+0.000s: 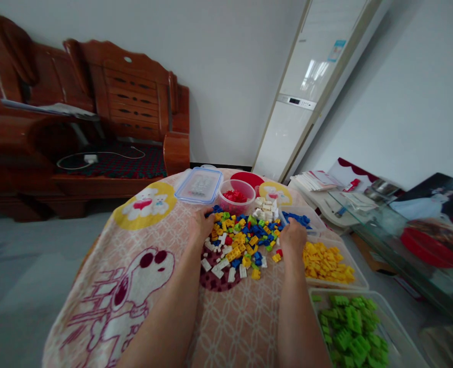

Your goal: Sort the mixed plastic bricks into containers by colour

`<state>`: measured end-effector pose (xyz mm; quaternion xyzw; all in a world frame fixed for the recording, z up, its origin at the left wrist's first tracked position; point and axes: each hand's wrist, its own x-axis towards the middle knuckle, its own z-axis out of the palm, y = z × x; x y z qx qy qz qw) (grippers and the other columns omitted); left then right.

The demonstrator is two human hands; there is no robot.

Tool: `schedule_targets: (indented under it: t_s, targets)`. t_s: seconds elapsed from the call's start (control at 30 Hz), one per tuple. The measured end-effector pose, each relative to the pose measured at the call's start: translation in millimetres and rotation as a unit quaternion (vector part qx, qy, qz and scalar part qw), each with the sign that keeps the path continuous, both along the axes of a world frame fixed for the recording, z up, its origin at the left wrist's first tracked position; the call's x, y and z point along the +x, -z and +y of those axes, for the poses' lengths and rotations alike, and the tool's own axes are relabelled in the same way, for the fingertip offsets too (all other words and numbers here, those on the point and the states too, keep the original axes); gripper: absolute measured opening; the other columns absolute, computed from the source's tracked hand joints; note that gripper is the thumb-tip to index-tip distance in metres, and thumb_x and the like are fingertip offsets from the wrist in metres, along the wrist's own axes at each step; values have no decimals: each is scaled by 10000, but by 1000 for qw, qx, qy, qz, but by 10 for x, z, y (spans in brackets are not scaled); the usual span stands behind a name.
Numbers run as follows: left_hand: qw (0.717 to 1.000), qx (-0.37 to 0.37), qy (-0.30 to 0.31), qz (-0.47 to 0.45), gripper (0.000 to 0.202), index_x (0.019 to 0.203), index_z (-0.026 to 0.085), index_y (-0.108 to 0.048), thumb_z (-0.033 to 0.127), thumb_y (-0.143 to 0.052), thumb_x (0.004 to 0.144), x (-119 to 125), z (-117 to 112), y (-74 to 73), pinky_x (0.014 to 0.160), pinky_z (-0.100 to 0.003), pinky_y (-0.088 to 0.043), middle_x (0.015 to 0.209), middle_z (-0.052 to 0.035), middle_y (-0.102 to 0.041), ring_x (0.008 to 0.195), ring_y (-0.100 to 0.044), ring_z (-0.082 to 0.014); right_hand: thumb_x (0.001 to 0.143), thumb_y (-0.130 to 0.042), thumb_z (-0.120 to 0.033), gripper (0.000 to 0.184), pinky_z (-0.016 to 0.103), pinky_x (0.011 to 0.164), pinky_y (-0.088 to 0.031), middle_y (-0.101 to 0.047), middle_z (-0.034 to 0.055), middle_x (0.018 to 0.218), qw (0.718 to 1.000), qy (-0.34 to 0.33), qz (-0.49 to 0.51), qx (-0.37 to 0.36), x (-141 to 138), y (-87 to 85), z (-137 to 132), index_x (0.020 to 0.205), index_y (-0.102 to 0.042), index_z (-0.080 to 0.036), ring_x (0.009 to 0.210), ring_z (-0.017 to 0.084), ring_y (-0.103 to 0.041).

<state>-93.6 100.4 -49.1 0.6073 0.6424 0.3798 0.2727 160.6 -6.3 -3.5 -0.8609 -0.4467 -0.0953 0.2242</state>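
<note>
A heap of small mixed bricks (241, 237) in yellow, blue, green, white and red lies on a patterned cloth over a table (142, 266). My left hand (202, 223) rests at the heap's left edge, fingers curled down among the bricks. My right hand (293, 237) sits at the heap's right edge, fingers bent onto the bricks. What either hand holds is hidden. A round tub of red bricks (236, 195) stands just behind the heap.
Trays of yellow bricks (328, 261), green bricks (349, 327) and blue bricks (297, 219) line the right side. A clear lid (199, 185) lies at the back. A wooden sofa (96, 117) stands at left, a glass table (402, 240) at right.
</note>
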Motion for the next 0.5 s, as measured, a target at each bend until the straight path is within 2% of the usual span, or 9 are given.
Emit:
schedule_targets:
  t_s: [0.17, 0.3, 0.4, 0.5]
  targets:
    - [1000, 0, -5, 6, 342, 1125, 212, -738, 248, -571, 829, 1, -8, -3, 969, -384, -504, 1135, -80, -737, 1049, -672, -250, 923, -343, -143, 425, 423, 928, -439, -708, 217, 1052, 995, 23, -10, -98, 101, -167, 163, 1162, -691, -96, 1056, 300, -652]
    - [1000, -5, -1, 7, 353, 1144, 205, -729, 264, -562, 838, 3, -4, 1, 969, -367, -498, 1144, -77, -734, 1058, -667, -247, 948, -327, -185, 429, 444, 959, -430, -695, 206, 1107, 987, 41, 26, -152, 259, -266, 225, 1183, -680, -120, 1117, 293, -632]
    - [1000, -7, 7, 1, 364, 1156, 199, -722, 259, -550, 841, 6, 11, 24, 977, -346, -490, 1162, -76, -728, 1072, -662, -236, 953, -352, -219, 421, 433, 967, -434, -673, 205, 1165, 987, 57, 27, -148, 326, -295, 222, 1238, -646, -123, 1160, 293, -609]
    - [1000, -2, 1, -8, 354, 1130, 208, -731, 255, -565, 821, 6, 33, 57, 974, -342, -491, 1146, -70, -734, 1072, -663, -236, 943, -355, -208, 432, 418, 941, -451, -665, 209, 1179, 992, 61, 23, -109, 295, -328, 202, 1255, -637, -110, 1157, 304, -607]
